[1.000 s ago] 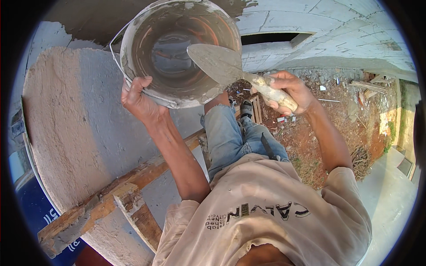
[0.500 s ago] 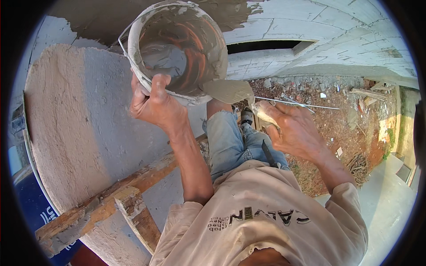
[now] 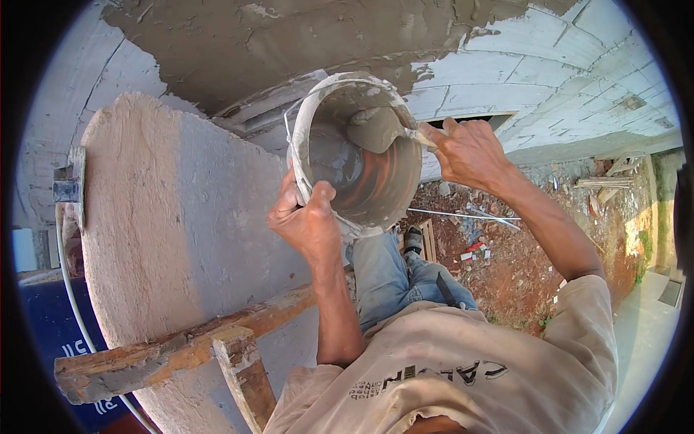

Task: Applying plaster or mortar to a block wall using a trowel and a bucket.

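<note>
Trowel [image 3: 374, 130] extends leftward from right fingers [image 3: 436, 137], closed on its handle, into bucket [image 3: 410, 189] (left fingers [image 3: 319, 204] clamp its rim).

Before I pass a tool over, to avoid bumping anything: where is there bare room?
The pinkish-grey surface is bare between the wooden beam and the left hand, its tilt unclear. A hand could probably pass between the right forearm and jeans, above littered ground. It's crowded at the bucket: left hand holding it, right hand gripping the trowel at its mouth.
</note>
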`<state>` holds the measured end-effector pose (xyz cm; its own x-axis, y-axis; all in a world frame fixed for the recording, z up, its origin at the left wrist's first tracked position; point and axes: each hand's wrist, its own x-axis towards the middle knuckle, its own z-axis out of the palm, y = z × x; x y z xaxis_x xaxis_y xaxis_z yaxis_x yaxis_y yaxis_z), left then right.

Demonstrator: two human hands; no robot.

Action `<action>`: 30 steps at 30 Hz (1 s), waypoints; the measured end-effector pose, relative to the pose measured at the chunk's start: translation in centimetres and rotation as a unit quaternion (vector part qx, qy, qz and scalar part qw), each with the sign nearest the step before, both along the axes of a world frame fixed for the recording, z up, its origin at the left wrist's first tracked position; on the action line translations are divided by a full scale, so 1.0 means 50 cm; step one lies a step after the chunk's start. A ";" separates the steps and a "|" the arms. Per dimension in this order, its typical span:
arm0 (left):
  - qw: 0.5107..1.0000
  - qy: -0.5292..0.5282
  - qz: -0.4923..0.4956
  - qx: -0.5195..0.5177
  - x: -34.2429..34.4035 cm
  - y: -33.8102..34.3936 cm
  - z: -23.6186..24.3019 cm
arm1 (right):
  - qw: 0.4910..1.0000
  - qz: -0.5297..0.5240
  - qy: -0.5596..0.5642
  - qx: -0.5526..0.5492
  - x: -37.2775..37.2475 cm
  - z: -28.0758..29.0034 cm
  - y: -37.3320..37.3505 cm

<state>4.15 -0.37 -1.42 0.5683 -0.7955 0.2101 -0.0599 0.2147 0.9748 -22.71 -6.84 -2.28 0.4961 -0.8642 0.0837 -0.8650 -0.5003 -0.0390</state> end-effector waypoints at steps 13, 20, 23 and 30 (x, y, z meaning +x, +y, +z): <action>0.997 0.073 -0.019 -0.026 0.035 -0.058 0.024 | 0.977 0.138 0.037 -0.155 0.058 0.138 -0.137; 0.982 0.177 0.058 0.023 0.125 -0.066 -0.013 | 0.963 0.199 -0.082 -0.160 0.072 0.143 -0.137; 0.976 0.205 0.065 0.020 0.148 -0.033 -0.016 | 0.951 0.204 -0.149 -0.177 0.128 0.197 -0.168; 0.973 0.218 0.064 0.046 0.149 0.049 -0.016 | 0.952 0.169 -0.242 -0.078 0.439 0.299 -0.314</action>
<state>11.59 2.10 -2.20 0.6827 -0.7169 -0.1412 0.3432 0.1441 0.9281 -0.78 -22.53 12.66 0.6138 -0.6207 0.4877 -0.5532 -0.7790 -0.2952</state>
